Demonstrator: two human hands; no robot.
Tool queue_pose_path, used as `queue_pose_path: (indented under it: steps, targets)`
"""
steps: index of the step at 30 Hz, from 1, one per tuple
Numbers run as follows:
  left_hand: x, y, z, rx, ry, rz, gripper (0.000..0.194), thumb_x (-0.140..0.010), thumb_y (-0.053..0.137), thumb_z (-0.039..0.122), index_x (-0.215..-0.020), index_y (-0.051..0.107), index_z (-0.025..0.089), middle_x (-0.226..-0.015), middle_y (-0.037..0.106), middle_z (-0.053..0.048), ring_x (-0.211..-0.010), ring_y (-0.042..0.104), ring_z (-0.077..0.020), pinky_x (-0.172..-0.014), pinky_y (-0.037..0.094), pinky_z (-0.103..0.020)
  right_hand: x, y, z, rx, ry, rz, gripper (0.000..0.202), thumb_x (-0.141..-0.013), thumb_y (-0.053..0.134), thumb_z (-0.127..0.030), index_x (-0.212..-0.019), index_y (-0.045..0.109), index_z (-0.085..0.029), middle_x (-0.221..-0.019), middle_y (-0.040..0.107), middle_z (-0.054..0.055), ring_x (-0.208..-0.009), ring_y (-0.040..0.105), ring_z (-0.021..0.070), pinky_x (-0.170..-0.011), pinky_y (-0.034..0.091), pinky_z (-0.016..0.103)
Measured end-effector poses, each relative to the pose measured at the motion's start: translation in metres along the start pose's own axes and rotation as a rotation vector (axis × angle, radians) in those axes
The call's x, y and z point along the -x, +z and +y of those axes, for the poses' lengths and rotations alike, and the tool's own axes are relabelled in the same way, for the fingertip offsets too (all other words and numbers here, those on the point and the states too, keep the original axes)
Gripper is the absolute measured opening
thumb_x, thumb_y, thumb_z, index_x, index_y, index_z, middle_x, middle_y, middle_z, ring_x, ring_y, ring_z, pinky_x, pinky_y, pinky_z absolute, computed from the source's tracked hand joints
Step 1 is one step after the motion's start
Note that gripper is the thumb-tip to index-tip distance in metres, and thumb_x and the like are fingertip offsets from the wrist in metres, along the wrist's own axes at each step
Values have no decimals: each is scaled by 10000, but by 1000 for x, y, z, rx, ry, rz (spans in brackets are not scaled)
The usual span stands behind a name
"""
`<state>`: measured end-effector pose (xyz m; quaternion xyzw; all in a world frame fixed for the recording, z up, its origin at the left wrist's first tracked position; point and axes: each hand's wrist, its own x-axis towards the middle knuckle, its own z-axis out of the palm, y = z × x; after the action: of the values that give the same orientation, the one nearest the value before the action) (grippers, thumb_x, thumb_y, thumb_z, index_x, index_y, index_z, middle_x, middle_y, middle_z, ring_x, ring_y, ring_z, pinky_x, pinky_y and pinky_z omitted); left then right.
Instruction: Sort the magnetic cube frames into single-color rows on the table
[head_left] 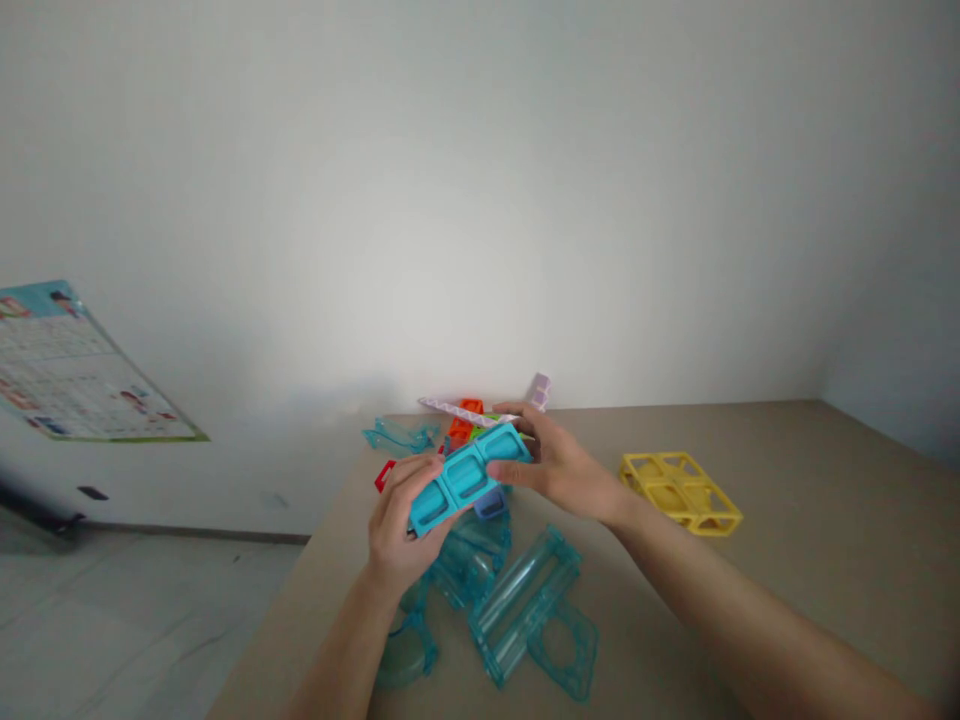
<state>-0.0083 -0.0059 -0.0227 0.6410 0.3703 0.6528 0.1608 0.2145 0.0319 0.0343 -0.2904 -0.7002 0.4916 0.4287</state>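
Turquoise three-window tile strip (466,476) is pinched at both ends, left hand (401,525) and right hand (559,470) each closed on it, held just above the clear tube pieces (517,605) on the counter (787,560), so looks like mid-assembly, and seating it needs careful edge alignment.

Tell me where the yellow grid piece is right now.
In the head view, the yellow grid piece lies flat on the table, to the right of the right hand, apart from the clear teal tube pieces.
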Motion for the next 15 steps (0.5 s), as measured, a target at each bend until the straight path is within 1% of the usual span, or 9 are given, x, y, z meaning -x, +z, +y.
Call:
queue_pose_path:
  steps: [1,3,5,6,8,10,13,15]
  targets:
    - [0,0,-1,-17,13,8,564,-513,915,134,-1031,721,248,-1094,688,-84,-1086,615,-293,-1043,426,-427,-2,2,2,-72,27,52,614,-744,766,-310,-1261,449,-219,-1069,621,58,-898,641,194,-750,540,326]
    - [0,1,-3,-56,56,-4,659,-524,915,162,-1133,673,238,-1121,680,-92,-1073,625,-293,-1014,452,-436,-4,5,2,-148,36,132,578,-706,790,-276,-1192,485,-209,-1011,625,45,-872,640,188,-735,538,322]
    - [0,2,-4,-75,87,-25,762,-571,895,206,-1264,581,234,-1159,664,-98,-1069,629,-288,-977,481,-443,-5,8,0,-188,10,155,536,-688,802,-252,-1137,510,-209,-1000,626,39,-869,634,183,-735,534,318]
    - [-1,3,-3,-70,77,-22,788,-603,877,229,-1312,534,235,-1177,652,-101,-1072,628,-284,-954,498,-436,-4,9,-3,-207,-8,157,516,-683,807,-243,-1110,520,-210,-1001,623,35,-871,629,178,-737,533,313]
    - [-2,4,-1,-32,-10,6,796,-659,839,269,-1365,472,240,-1203,628,-106,-1071,629,-273,-892,533,-397,-2,11,-7,-225,-38,154,490,-685,805,-228,-1088,527,-216,-984,611,21,-861,617,167,-724,530,298]
    - [-4,4,1,34,-138,18,792,-673,828,295,-1375,464,248,-1208,611,-102,-1045,636,-260,-823,555,-342,1,12,-11,-174,-51,142,493,-705,787,-215,-1122,525,-227,-964,603,9,-846,604,160,-701,523,283]
    - [-6,5,1,167,-264,13,782,-623,858,283,-1328,522,260,-1186,611,-77,-986,648,-232,-779,554,-289,5,10,-17,22,-34,93,439,-762,737,-214,-1155,546,-244,-975,617,3,-836,597,157,-710,504,283]
    - [-7,7,0,314,-339,35,795,-596,873,270,-1314,532,279,-1132,632,-55,-918,660,-214,-758,558,-293,9,7,-20,165,-12,55,362,-772,732,-237,-1102,584,-240,-944,626,-4,-807,596,157,-713,491,287]
